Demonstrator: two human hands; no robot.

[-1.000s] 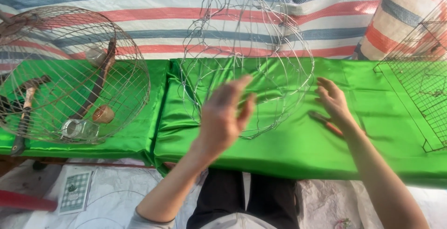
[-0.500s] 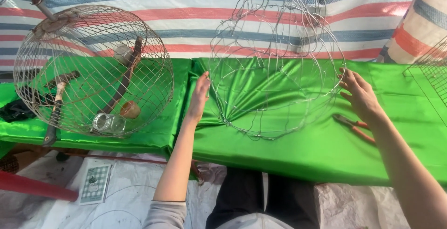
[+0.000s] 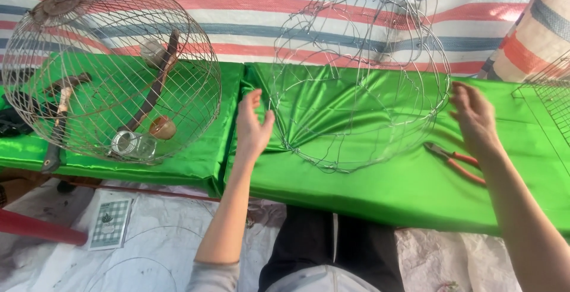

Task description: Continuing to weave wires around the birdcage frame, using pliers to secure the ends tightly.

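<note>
Green satin cloth (image 3: 368,179) over the tabletop, striped tarp (image 3: 249,13) behind as backdrop, white sheeting on the floor w/ a small checkered card (image 3: 110,223) lying on it.

Half-built wire basket frame (image 3: 356,90) sitting upright mid-tabletop, thin loops, pretty floppy looking. Left hand (image 3: 254,127) open, fingers spread, palm against the frame's left rim. Right hand (image 3: 475,117) open too, flat by the right rim; can't tell if touching the wire or just beside it. Neither clamped on anything, hands well apart w/ the frame between them.

Looks like steadying/squaring the frame from both sides. Tips imo:
- Press evenly from both sides, else thin wire bows out one way and stays bent.
- Push on the heavier rim ring, not the skinny loops.
- Keep the bottom flat on the cloth; satin's slippery, so probably slides if shoved from one side only.
- Watch for loose wire ends near the fingers.

Orange-handled pliers (image 3: 457,160) lying on the cloth just below the right hand, handy for tweaks. Finished round wire cage (image 3: 113,72) off to the left, on its side, w/ a hammer (image 3: 59,120), a glass jar (image 3: 132,145) and some other bits showing through its mesh. Flat mesh panel (image 3: 552,102) at the far right edge.
</note>
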